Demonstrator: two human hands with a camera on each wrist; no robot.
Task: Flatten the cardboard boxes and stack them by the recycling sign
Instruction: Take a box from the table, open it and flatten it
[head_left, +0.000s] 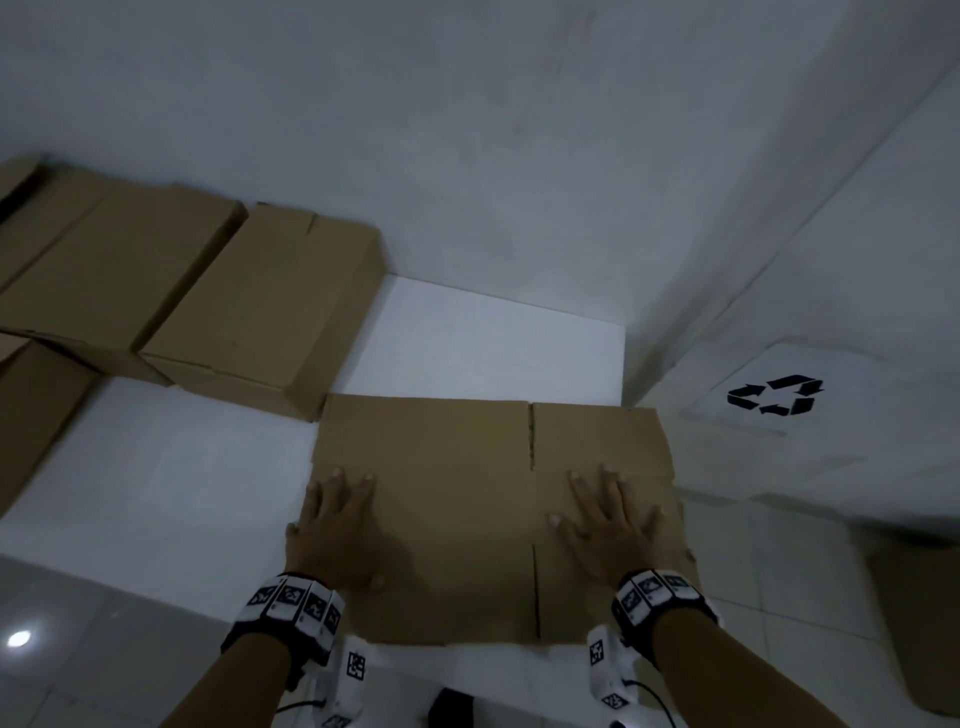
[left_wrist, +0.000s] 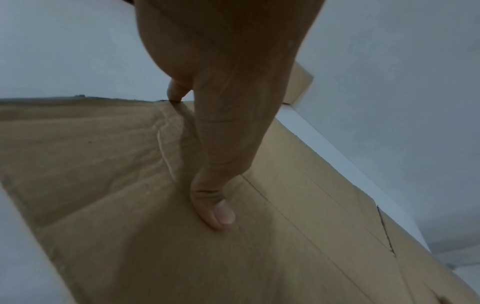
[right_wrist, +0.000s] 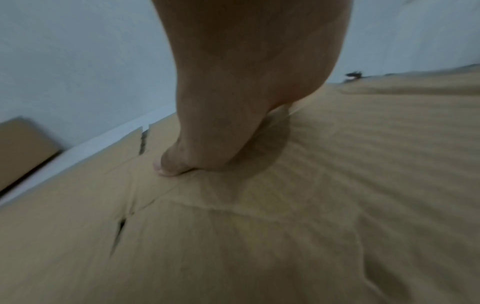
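A flattened brown cardboard box (head_left: 457, 499) lies on the white floor, close to the wall that carries the black recycling sign (head_left: 775, 395). My left hand (head_left: 332, 525) presses flat on its left part, fingers straight. My right hand (head_left: 605, 525) presses flat on its right part, fingers spread. In the left wrist view my thumb (left_wrist: 215, 209) lies on the flattened cardboard box (left_wrist: 130, 205). In the right wrist view the right hand (right_wrist: 207, 144) bears on the creased flattened box (right_wrist: 311, 205). Several boxes still in shape (head_left: 270, 306) stand at the back left.
Grey walls meet in a corner (head_left: 623, 332) behind the flattened box. More boxes (head_left: 104, 260) run along the left wall, and one (head_left: 36, 415) sits at the left edge. A brown piece (head_left: 919, 639) lies at the lower right. Bare white floor (head_left: 156, 493) spreads left of my hands.
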